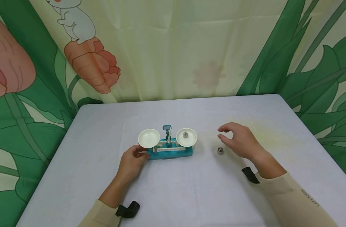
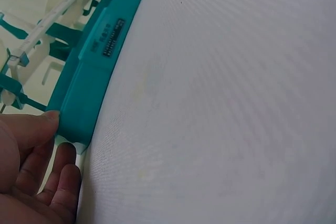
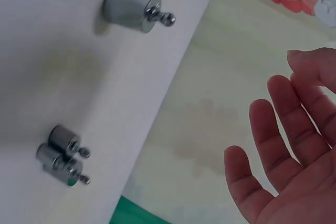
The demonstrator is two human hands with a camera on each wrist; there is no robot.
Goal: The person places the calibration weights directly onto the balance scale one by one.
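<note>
A teal balance scale (image 1: 170,153) with two white pans stands on the table. My left hand (image 1: 133,160) grips the left end of its base, thumb on the upper edge and fingers at the end face, as the left wrist view shows. A small metal weight (image 1: 185,135) sits in the right pan (image 1: 192,139); the left pan (image 1: 149,138) holds nothing. To the right of the scale, my right hand (image 1: 242,141) is raised with relaxed fingers and thumb apart, holding nothing. Near it a metal weight (image 1: 220,151) with a knob stands on the table.
A larger knobbed weight (image 3: 131,8) appears in the right wrist view, with smaller weights (image 3: 64,139) close together away from it. A white cloth covers the table (image 1: 167,195). Behind hangs a printed curtain (image 1: 167,56) with leaves and a carrot.
</note>
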